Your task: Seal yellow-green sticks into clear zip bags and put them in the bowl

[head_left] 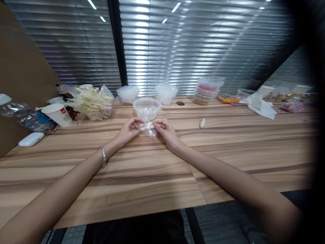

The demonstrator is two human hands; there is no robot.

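Observation:
Between my hands is a small crinkled clear plastic bag (150, 130), with something whitish at its top that I cannot make out. My left hand (129, 130) pinches its left side, thumb and fingers closed together. On the other side, my right hand (167, 133) grips the bag's right edge the same way. Just behind the bag stands a clear round plastic bowl (146, 109), upright on the wooden table (122, 189). A silver bangle (103, 158) circles my left wrist.
Leftward are a paper cup (58, 115), a bag of yellow-wrapped pieces (93, 103), a plastic bottle (27, 115) and a white case (31, 139). Stacked tubs (207, 90) stand behind right. A small whitish piece (202, 123) and a crumpled tissue (260, 104) lie rightward.

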